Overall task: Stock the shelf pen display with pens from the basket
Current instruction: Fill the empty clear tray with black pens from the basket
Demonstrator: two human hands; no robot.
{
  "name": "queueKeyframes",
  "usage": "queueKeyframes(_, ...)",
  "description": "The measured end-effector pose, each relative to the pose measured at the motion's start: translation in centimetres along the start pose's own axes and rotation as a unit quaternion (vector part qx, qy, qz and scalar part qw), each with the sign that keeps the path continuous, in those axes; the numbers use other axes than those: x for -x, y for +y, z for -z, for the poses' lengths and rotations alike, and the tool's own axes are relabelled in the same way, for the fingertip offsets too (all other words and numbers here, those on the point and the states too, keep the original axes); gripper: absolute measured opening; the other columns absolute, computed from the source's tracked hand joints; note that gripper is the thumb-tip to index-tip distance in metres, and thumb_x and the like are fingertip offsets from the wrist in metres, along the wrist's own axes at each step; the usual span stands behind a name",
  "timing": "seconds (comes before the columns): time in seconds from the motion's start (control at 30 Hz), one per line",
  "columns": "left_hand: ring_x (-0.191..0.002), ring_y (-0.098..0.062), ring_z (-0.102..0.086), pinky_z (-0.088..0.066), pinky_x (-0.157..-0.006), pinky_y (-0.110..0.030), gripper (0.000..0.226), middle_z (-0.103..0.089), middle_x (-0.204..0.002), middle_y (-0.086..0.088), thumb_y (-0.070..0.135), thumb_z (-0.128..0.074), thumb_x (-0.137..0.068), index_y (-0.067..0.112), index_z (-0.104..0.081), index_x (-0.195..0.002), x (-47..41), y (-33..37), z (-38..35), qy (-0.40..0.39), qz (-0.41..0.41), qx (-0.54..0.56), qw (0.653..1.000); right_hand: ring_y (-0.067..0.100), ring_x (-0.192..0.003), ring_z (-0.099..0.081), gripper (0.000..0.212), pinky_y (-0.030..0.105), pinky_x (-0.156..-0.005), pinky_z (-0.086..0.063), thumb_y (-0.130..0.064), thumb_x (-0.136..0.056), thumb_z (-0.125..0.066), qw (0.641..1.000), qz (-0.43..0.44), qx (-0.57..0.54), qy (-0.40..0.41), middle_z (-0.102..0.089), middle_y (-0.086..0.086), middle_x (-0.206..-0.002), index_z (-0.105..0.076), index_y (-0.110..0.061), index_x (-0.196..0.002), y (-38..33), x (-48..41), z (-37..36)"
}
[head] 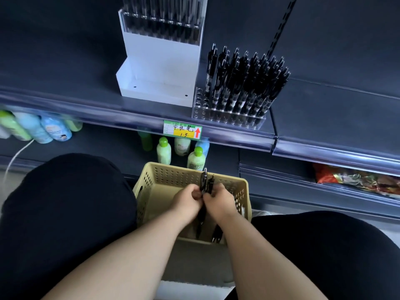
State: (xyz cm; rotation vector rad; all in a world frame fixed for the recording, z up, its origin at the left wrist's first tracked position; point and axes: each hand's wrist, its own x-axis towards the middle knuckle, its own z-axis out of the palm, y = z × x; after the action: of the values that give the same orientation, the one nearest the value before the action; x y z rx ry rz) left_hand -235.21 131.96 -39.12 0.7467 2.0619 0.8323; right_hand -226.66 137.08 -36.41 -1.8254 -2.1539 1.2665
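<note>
— Where the lower shelf runs off to the left, what lies there?

— Pastel lotion bottles [34, 128] on their sides, blurred. Above them, on the upper shelf [65, 83], stands a white acrylic pen stand [160, 68] with dark pens upright in its clear top tier.

— And below that stand?

— A green and yellow price label [183, 129] with a red arrow sits on the shelf rail. Under it, green-capped bottles [163, 150] stand upright.

— Where are the person's hands?

— Over the beige perforated basket [173, 176] between the person's knees. The left hand [187, 203] and the right hand [221, 204] meet there, the fingers of both curled round a small pen bunch [205, 180]. Its clip ends stick up above the knuckles. A few loose pens [216, 233] lean against the basket's near wall.

— And the display?

— Just right of the white stand is a clear drilled pen rack [201, 109] at the shelf's front edge. Black racked pens [244, 83] fill most of it, and the leftmost columns of holes are unfilled. Far right, on the lower shelf, lie crinkled snack packets [357, 180].
</note>
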Motion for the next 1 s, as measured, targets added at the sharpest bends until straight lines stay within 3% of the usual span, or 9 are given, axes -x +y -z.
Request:
queueKeyframes(0.1,-0.106,-0.020,-0.059,-0.039,-0.084,-0.021,0.034,-0.066,-0.108,-0.003,0.011,-0.061,-0.085,0.012,-0.057,-0.119,1.2,1.7,1.6,0.043,-0.033,0.017,0.998,0.028,-0.100,-0.059,0.027,0.021,-0.073,-0.037,-0.028,-0.091,-0.052,0.998,0.031,-0.033,0.033,-0.065,0.011,-0.107,-0.053,-0.009,-0.111,-1.5,1.4,0.9)
queueKeyframes(0.27,-0.098,-0.018,-0.063,-0.048,-0.091,-0.032,0.026,-0.067,-0.098,0.000,0.012,-0.064,-0.084,0.013,-0.061,-0.109,3.9,4.1,4.6,0.077,-0.086,0.085,0.990,0.007,-0.076,-0.057,0.020,0.010,-0.057,-0.037,-0.020,-0.091,-0.055,0.977,0.137,-0.129,0.100,-0.057,-0.010,-0.085,-0.049,-0.015,-0.109,-4.1,4.1,2.8)
queueKeyframes(0.37,-0.094,-0.009,-0.061,-0.045,-0.084,-0.017,0.025,-0.064,-0.095,0.008,0.014,-0.064,-0.086,0.016,-0.060,-0.111,5.2,5.5,6.6,0.104,-0.146,0.100,0.979,-0.003,-0.062,-0.050,0.021,0.005,-0.055,-0.038,-0.013,-0.089,-0.054,0.953,0.206,-0.178,0.130,-0.054,-0.015,-0.080,-0.047,-0.024,-0.106,-5.8,5.6,4.3)
queueKeyframes(0.47,-0.084,0.004,-0.059,-0.039,-0.071,0.001,0.020,-0.062,-0.088,0.018,0.013,-0.065,-0.085,0.022,-0.059,-0.103,5.8,7.0,8.6,0.122,-0.190,0.112,0.968,0.006,-0.057,-0.049,0.014,0.019,-0.058,-0.041,-0.011,-0.088,-0.055,0.935,0.240,-0.220,0.139,-0.055,-0.006,-0.074,-0.047,-0.020,-0.097,-7.4,6.2,5.7)
queueKeyframes(0.53,-0.087,0.002,-0.061,-0.044,-0.077,-0.008,0.019,-0.064,-0.088,0.017,0.014,-0.067,-0.084,0.025,-0.060,-0.098,5.6,7.8,9.8,0.126,-0.207,0.128,0.962,0.021,-0.065,-0.057,0.007,0.033,-0.063,-0.045,-0.016,-0.090,-0.055,0.927,0.247,-0.244,0.141,-0.060,0.006,-0.075,-0.049,-0.017,-0.094,-8.2,6.1,6.2)
queueKeyframes(0.6,-0.090,-0.001,-0.063,-0.049,-0.083,-0.020,0.018,-0.068,-0.092,0.014,0.015,-0.068,-0.083,0.026,-0.062,-0.097,5.4,8.7,10.7,0.130,-0.216,0.142,0.957,0.029,-0.073,-0.061,0.008,0.031,-0.064,-0.047,-0.024,-0.090,-0.055,0.920,0.252,-0.263,0.144,-0.064,0.011,-0.080,-0.051,-0.018,-0.090,-8.9,6.0,6.6)
queueKeyframes(0.8,-0.087,0.001,-0.064,-0.048,-0.076,-0.011,0.027,-0.067,-0.091,0.014,0.014,-0.069,-0.082,0.037,-0.055,-0.084,3.4,12.7,14.3,0.163,-0.264,0.155,0.938,0.023,-0.073,-0.064,0.024,0.045,-0.068,-0.054,-0.017,-0.087,-0.061,0.890,0.338,-0.243,0.186,-0.061,-0.003,-0.082,-0.046,-0.033,-0.096,-12.5,4.8,10.5)
queueKeyframes(0.9,-0.089,-0.003,-0.065,-0.050,-0.087,-0.024,0.029,-0.069,-0.094,0.011,0.013,-0.071,-0.081,0.035,-0.056,-0.093,1.1,14.9,16.1,0.171,-0.284,0.182,0.926,0.023,-0.073,-0.065,0.040,0.042,-0.068,-0.056,-0.011,-0.086,-0.061,0.865,0.401,-0.213,0.212,-0.060,-0.001,-0.088,-0.040,-0.041,-0.100,-15.0,4.1,13.8)
queueKeyframes(1.0,-0.091,-0.008,-0.067,-0.054,-0.088,-0.032,0.038,-0.071,-0.091,0.010,0.001,-0.067,-0.082,0.034,-0.057,-0.098,-1.4,17.5,17.5,0.129,-0.298,0.242,0.914,0.020,-0.072,-0.065,0.025,0.038,-0.065,-0.053,-0.020,-0.088,-0.056,0.835,0.457,-0.176,0.251,-0.061,-0.005,-0.082,-0.044,-0.040,-0.095,-17.8,2.8,16.9)
